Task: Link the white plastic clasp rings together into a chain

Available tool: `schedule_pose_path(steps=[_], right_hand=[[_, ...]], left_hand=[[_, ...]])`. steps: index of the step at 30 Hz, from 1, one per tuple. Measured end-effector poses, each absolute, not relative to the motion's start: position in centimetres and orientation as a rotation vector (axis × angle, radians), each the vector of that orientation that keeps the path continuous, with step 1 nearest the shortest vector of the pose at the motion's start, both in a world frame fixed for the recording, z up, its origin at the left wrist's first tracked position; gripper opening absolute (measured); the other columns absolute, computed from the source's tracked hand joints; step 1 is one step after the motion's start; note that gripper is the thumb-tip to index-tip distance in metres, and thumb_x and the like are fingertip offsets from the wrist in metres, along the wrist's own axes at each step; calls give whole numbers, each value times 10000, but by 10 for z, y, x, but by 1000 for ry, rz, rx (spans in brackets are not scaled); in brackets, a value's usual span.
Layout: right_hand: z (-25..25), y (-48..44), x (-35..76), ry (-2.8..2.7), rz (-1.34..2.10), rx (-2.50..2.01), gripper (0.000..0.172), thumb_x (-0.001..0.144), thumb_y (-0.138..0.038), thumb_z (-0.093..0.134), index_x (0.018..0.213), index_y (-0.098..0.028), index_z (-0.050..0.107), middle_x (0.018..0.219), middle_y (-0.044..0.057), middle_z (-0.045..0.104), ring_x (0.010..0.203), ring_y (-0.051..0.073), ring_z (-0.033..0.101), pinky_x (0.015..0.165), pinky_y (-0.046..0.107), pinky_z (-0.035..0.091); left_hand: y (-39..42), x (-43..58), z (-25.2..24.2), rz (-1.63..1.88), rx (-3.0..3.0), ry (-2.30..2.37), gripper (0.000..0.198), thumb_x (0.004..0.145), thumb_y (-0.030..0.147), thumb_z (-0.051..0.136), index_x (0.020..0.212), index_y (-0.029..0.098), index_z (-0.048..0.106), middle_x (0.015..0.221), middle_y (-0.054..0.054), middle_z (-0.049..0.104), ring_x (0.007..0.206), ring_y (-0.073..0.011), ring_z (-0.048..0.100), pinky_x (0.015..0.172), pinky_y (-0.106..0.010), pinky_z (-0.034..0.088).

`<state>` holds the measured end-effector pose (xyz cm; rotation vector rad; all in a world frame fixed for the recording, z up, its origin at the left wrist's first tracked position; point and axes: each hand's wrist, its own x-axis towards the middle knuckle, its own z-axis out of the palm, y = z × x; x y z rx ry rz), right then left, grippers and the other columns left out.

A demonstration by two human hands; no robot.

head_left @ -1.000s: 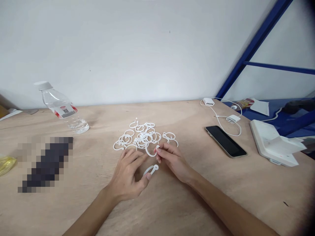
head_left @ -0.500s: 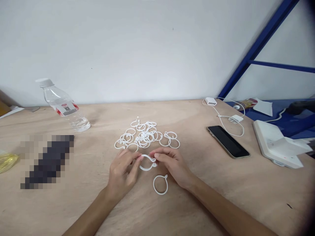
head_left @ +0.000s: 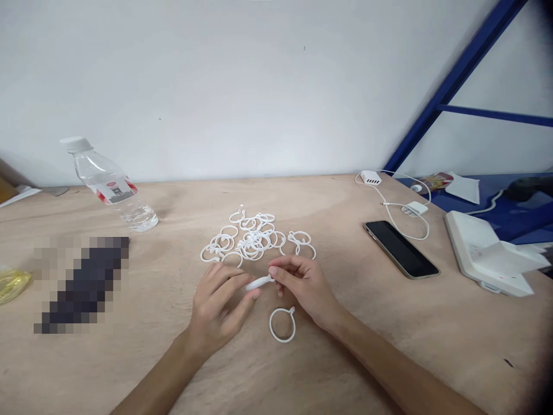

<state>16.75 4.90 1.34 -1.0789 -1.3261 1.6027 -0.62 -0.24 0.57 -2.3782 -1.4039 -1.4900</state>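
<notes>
Head view: ring (head_left: 259, 283); bottle (head_left: 139, 215) with illegible label (head_left: 116, 191)

No words or numbers can be read. The bottle (head_left: 88, 164) carries a white label (head_left: 117, 193) with red patches at its two ends, a small red mark (head_left: 111, 184) near its upper edge and a dark, square printed block just below that mark; any lettering is too small to make out.

smooth plastic rings (head_left: 259, 282), wooden table (head_left: 173, 288), glossy phone (head_left: 401, 249)
</notes>
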Motion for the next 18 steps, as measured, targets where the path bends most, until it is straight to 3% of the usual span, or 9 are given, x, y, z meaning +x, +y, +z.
schedule_pose_path(steps=[5,10,18], right_hand=[[9,43,162,-1337,1563,-1034,224,665,-363,749,764,-176,676,636,-11,625,516,99,524,512,251,441],[2,35,153,-1316,1383,-1049,184,687,-358,729,747,-190,683,733,38,684,672,167,613,627,297,502],[-1,32,155,-1575,1356,-956,226,856,-370,559,772,-195,675,735,39,664,713,173,599,663,283,466]], left_hand=[[0,-6,3,-1291,-2373,-1695,202,891,313,471,905,160,602,827,-63,624,776,-197,533,717,-349,412],[4,-4,1,-993,-2592,-1786,385,945,334,311,650,186,508,634,-31,518,678,-182,432,649,-334,363],[8,-7,-5,-1183,-2620,-1762,365,933,405,307,642,199,387,641,-19,448,665,-175,399,585,-311,343]])
